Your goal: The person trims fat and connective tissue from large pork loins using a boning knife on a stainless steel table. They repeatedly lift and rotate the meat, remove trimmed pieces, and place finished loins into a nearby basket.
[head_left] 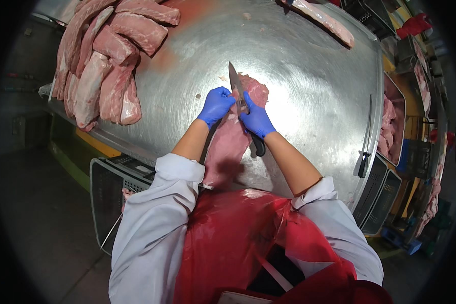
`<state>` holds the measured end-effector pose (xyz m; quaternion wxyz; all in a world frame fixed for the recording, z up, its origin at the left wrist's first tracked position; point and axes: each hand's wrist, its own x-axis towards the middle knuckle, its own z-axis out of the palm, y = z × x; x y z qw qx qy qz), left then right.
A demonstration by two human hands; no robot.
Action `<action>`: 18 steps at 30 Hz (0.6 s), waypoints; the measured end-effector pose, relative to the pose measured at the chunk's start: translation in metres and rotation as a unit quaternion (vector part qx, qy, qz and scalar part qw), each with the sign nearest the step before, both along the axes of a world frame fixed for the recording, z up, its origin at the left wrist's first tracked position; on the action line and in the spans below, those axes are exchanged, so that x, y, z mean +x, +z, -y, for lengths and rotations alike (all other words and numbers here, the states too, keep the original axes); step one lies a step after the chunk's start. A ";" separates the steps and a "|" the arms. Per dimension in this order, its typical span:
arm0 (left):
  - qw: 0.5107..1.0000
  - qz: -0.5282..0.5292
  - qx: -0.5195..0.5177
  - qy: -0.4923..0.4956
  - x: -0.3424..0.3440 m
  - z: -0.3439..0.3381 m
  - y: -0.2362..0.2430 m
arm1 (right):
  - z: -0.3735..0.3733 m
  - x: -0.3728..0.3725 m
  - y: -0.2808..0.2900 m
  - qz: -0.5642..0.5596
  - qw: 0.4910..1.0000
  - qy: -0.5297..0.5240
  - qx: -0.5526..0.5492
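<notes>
A long pink pork loin (227, 147) lies on the steel table in front of me, its narrow end touching the near edge. My right hand (256, 117), in a blue glove, is closed on a knife (235, 78) with a black handle. The blade lies over the far part of the loin, its tip aimed away from me. Beside the blade, my left hand (217, 106), also blue-gloved, has its fingers curled and pinched at the loin's left edge. What exactly lies between those fingertips is partly hidden. Small scraps lie near the knife tip.
Several pork loins are piled on the table (309, 131) at the far left. A long meat strip (326, 23) lies at the far right. A sharpening steel (364, 147) rests along the right edge, beside a bin of meat (401, 119). A crate (106, 202) stands below left.
</notes>
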<state>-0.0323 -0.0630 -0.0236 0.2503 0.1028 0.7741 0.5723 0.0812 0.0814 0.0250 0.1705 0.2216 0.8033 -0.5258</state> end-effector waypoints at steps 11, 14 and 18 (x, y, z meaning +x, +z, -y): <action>0.983 0.109 0.149 0.023 0.030 -0.017 0.046 | 0.002 0.031 0.017 0.015 0.995 0.087 0.038; 0.965 0.172 0.175 0.087 0.028 -0.011 0.064 | 0.012 0.061 0.033 0.065 0.989 0.127 -0.030; 0.945 0.168 0.259 0.106 0.031 0.004 0.061 | 0.010 0.127 0.046 0.087 0.980 0.167 -0.070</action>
